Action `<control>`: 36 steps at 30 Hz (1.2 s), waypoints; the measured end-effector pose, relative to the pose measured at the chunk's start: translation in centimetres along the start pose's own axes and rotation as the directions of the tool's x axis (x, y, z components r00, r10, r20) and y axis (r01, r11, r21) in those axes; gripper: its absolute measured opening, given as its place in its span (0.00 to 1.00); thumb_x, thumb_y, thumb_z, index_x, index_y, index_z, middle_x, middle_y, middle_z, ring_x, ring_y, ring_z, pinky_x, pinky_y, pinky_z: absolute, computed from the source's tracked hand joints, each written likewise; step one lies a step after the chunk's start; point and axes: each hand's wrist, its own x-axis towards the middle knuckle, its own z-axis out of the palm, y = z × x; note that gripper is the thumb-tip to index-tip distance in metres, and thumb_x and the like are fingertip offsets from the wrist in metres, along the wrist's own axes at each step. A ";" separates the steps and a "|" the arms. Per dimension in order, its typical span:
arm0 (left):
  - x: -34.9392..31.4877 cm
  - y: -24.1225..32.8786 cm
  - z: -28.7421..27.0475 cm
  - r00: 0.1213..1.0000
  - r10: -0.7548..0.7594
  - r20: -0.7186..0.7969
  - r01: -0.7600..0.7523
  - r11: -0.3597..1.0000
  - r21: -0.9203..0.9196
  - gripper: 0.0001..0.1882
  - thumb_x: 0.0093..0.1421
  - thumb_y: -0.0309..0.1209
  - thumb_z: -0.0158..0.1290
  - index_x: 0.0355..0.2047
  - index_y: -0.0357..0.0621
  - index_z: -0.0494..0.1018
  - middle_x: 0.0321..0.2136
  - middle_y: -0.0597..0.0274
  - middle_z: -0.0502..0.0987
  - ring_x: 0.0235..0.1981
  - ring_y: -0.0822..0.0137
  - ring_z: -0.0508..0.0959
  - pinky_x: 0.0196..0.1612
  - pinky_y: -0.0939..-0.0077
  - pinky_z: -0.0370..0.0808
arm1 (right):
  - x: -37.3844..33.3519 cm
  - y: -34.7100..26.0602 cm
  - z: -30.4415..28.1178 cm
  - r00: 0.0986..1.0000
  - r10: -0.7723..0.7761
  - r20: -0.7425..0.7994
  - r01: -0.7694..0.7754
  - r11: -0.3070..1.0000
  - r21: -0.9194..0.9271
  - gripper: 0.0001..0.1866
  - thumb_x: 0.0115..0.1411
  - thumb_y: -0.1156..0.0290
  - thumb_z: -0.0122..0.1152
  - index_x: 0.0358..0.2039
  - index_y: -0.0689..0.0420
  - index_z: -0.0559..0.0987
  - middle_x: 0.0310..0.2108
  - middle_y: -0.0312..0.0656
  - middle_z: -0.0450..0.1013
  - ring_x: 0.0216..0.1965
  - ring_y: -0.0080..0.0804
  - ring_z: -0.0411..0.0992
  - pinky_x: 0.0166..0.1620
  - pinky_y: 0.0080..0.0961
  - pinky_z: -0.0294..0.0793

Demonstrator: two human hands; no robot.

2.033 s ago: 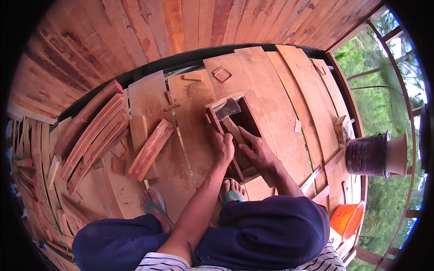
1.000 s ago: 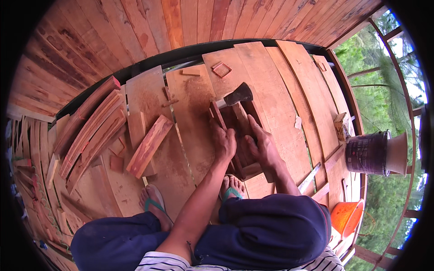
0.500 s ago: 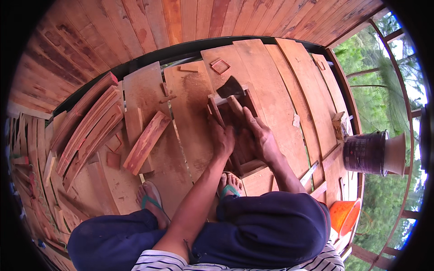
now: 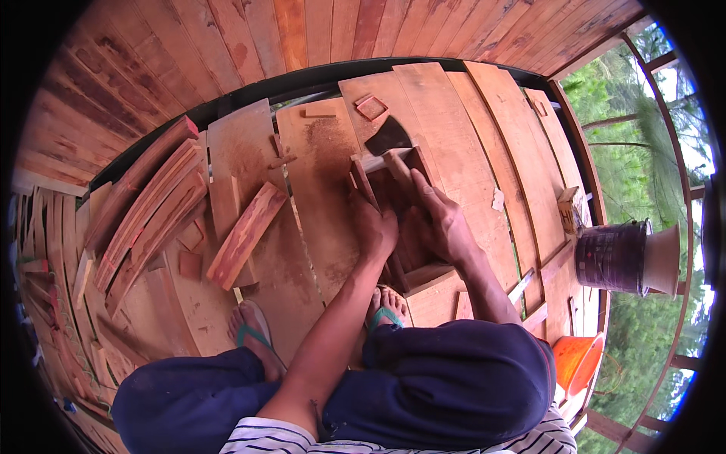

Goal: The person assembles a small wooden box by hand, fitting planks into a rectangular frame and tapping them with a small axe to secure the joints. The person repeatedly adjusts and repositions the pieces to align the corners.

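A rectangular open wooden box [image 4: 414,281] stands on the planks in front of my feet. My left hand [image 4: 373,227] is closed round its left side wall, with the fingers outside and the thumb at the inner side. My right hand [image 4: 446,227] grips the wooden handle of a hatchet [image 4: 390,136] above the box. The hatchet's dark, broad blade lies over the box's far end wall. Its handle slants back toward my right hand, which hides the lower part of it. The hands and handle cover some of the box's inside.
Curved timber pieces [image 4: 147,204] are stacked at the left, beside a short thick board [image 4: 246,236]. A small wooden frame [image 4: 371,107] lies beyond the box. A dark bucket [image 4: 614,257] and an orange bucket [image 4: 578,362] are at the right. Sawdust and gaps mark the plank floor.
The hatchet's blade has shifted slightly up and toward the far side, and my right hand has moved a little with it. My left hand stays on the box's side wall.
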 end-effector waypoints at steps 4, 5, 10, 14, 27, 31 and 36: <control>0.6 -1.1 0.3 0.998 0.062 -0.009 -0.062 0.997 -0.053 0.27 0.64 0.29 0.55 0.60 0.31 0.62 0.49 0.40 0.77 0.53 0.50 0.79 0.53 0.61 0.75 | 0.2 0.2 0.0 0.996 0.013 0.085 -0.007 0.997 -0.071 0.36 0.62 0.75 0.60 0.71 0.53 0.63 0.43 0.57 0.75 0.43 0.59 0.77 0.46 0.46 0.78; 0.4 -0.8 0.4 0.999 0.035 -0.004 -0.035 0.997 -0.065 0.27 0.63 0.29 0.55 0.60 0.31 0.62 0.49 0.40 0.77 0.53 0.50 0.79 0.54 0.61 0.75 | 0.2 0.5 -0.2 0.987 0.026 0.157 -0.008 0.993 -0.116 0.36 0.63 0.74 0.60 0.72 0.51 0.62 0.42 0.55 0.75 0.43 0.59 0.77 0.45 0.47 0.77; 0.6 -1.4 0.1 0.990 0.130 -0.059 -0.132 0.991 -0.038 0.28 0.62 0.28 0.55 0.60 0.32 0.62 0.49 0.40 0.77 0.54 0.49 0.79 0.55 0.61 0.74 | 0.4 -0.9 0.0 0.998 -0.023 -0.053 0.022 1.000 -0.016 0.36 0.62 0.78 0.60 0.71 0.55 0.63 0.43 0.58 0.76 0.42 0.59 0.78 0.45 0.45 0.78; -0.2 -1.2 0.5 0.999 0.047 -0.022 -0.048 0.998 -0.041 0.29 0.58 0.21 0.50 0.61 0.31 0.62 0.51 0.39 0.76 0.55 0.48 0.78 0.58 0.61 0.73 | 0.4 0.5 0.0 0.996 -0.002 0.090 0.007 0.998 -0.060 0.37 0.61 0.80 0.60 0.71 0.56 0.63 0.43 0.59 0.76 0.43 0.58 0.78 0.46 0.43 0.78; -0.1 1.0 0.2 0.999 0.023 0.037 -0.024 0.999 0.021 0.41 0.52 0.19 0.48 0.67 0.24 0.50 0.56 0.26 0.67 0.60 0.34 0.69 0.63 0.51 0.67 | 1.4 -0.3 -1.0 0.979 0.066 0.193 -0.026 0.978 -0.205 0.35 0.62 0.81 0.59 0.70 0.57 0.65 0.42 0.59 0.76 0.44 0.59 0.78 0.46 0.41 0.78; -0.1 0.4 -0.3 0.990 -0.109 0.084 0.105 0.993 0.049 0.43 0.50 0.18 0.47 0.68 0.22 0.48 0.57 0.20 0.65 0.61 0.31 0.67 0.65 0.49 0.65 | 0.8 -1.4 -0.5 0.998 -0.048 -0.042 0.045 0.997 -0.064 0.34 0.63 0.81 0.59 0.70 0.58 0.65 0.40 0.59 0.76 0.41 0.56 0.79 0.43 0.39 0.78; 0.1 -1.1 0.3 1.000 -0.017 0.002 0.017 0.999 -0.033 0.42 0.50 0.17 0.46 0.67 0.24 0.50 0.58 0.22 0.65 0.61 0.33 0.69 0.65 0.51 0.66 | 0.4 -1.0 -0.1 0.993 -0.093 -0.075 0.087 0.993 -0.079 0.34 0.63 0.81 0.59 0.70 0.58 0.65 0.41 0.58 0.76 0.39 0.55 0.78 0.42 0.39 0.78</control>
